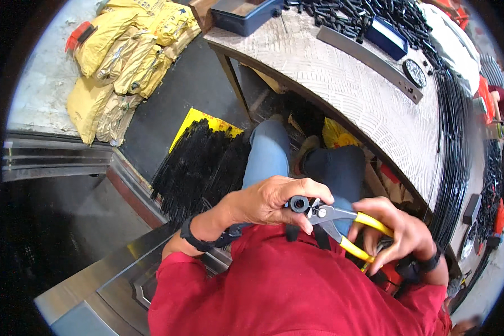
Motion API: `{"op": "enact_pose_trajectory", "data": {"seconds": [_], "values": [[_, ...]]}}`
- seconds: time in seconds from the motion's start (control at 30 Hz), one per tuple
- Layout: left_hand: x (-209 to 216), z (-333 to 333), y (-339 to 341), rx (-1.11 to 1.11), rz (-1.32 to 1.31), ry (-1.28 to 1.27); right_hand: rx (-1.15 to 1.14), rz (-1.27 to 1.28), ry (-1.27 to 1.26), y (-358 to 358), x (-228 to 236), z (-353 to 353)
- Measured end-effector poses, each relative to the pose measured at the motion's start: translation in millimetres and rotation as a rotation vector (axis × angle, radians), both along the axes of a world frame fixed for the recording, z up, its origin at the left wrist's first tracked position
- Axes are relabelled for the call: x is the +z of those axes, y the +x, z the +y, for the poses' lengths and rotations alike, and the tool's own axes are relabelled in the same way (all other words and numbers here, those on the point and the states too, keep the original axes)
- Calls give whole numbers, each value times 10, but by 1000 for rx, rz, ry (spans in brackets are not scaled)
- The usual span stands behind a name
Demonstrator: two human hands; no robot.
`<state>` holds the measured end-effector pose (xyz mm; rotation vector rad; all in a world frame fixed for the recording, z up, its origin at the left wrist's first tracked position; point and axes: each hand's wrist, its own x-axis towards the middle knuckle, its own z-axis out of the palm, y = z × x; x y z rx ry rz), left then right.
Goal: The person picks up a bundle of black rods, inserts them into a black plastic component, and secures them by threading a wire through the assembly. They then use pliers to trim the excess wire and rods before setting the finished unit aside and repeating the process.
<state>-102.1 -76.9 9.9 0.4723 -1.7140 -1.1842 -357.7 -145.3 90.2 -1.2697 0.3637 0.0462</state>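
Above my lap, my left hand (274, 201) is closed around a black cylindrical piece (298, 204) with a round hole in its end. Yellow-handled pliers (331, 214) have their metal jaws right beside that piece, near my left thumb and fingertips. Whether the jaws grip it or something thin next to it, I cannot tell. My right hand (395, 229) is wrapped round the two yellow handles, which stand apart. Short black strips (322, 238) hang below the pliers' head, in front of my red shirt.
A table (341, 73) on the right carries heaped black parts (341, 17), blue trays (386, 38), a metal bar (369, 61) and a bundle of long black rods (453, 157). More black rods (199, 157) lie on the floor at left. Yellow sacks (134, 50) are stacked behind.
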Motion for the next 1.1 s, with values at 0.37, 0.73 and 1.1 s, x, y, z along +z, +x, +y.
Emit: {"op": "enact_pose_trajectory", "data": {"seconds": [0.37, 0.73, 1.1], "values": [[-13, -65, -10, -162, 99, 31, 133, 121, 540, -103, -150, -115], [-50, 44, -37, 374, -49, 64, -24, 192, -1595, 371, -60, -36], [-109, 76, 26, 502, 106, 165, 29, 223, -1775, 627, 6, -118]]}}
